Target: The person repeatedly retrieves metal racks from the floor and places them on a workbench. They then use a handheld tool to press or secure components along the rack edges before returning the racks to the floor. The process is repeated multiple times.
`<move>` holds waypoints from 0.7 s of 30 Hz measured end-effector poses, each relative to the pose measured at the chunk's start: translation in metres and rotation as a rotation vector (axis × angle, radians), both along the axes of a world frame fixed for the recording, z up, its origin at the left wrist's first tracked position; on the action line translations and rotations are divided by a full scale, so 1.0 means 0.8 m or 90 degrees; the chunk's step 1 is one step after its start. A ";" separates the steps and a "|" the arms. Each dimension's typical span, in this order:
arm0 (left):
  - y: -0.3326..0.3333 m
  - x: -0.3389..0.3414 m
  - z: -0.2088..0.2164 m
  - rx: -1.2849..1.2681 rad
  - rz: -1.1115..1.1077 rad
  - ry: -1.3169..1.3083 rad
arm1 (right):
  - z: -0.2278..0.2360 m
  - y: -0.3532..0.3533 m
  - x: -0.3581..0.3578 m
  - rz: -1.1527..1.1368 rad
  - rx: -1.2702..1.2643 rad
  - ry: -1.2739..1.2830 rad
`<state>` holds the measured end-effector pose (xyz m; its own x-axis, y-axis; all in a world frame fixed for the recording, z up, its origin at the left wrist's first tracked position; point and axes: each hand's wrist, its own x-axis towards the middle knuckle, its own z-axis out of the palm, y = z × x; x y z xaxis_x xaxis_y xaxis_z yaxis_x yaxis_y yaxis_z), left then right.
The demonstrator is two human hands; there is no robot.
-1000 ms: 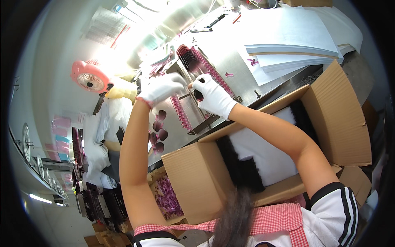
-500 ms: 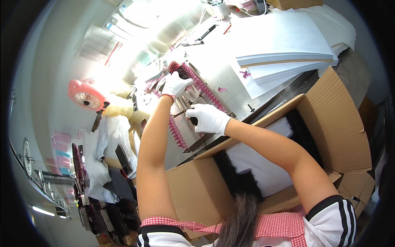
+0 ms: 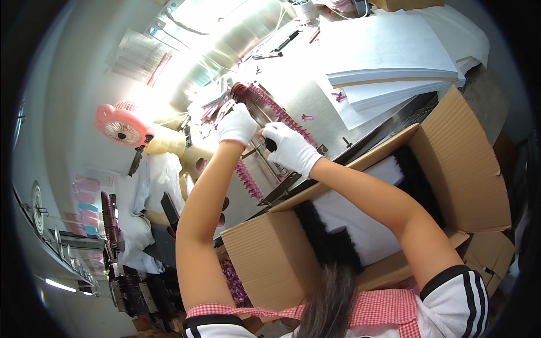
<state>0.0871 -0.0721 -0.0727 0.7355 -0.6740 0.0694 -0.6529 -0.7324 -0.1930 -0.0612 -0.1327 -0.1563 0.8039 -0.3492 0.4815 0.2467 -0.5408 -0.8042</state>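
My left hand point(image 3: 238, 125), in a white glove, is over the left side of a metal rack point(image 3: 262, 115) lined with rows of pink clips. Its fingers curl beside a narrow greyish strip at the rack's far end; what they hold is hidden. Close by on the right, my gloved right hand point(image 3: 293, 150) pinches a small black rounded piece point(image 3: 271, 145) above the rack's middle. Several dark red rounded pieces point(image 3: 242, 90) stand in a row at the rack's far end.
An open cardboard box point(image 3: 265, 259) with white sheet and black foam stands in front of me. Stacked white paper point(image 3: 394, 56) lies at the right, near loose pink clips point(image 3: 306, 117) and pens point(image 3: 287, 40). A pink fan point(image 3: 122, 130) is at the left.
My left hand has moved off the rack's far end, slightly nearer and left. My right hand has shifted up over the rack, still with the black piece. The left elbow swung left.
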 end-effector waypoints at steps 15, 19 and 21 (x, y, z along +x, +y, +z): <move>0.034 0.042 0.064 -0.001 -0.104 0.536 | 0.007 0.004 -0.008 0.034 -0.044 0.010; 0.006 0.116 0.014 -0.053 -0.136 0.013 | 0.004 0.005 -0.008 0.098 -0.060 0.101; -0.012 0.138 -0.007 -0.067 -0.164 -0.036 | 0.003 0.004 -0.007 0.092 -0.069 0.068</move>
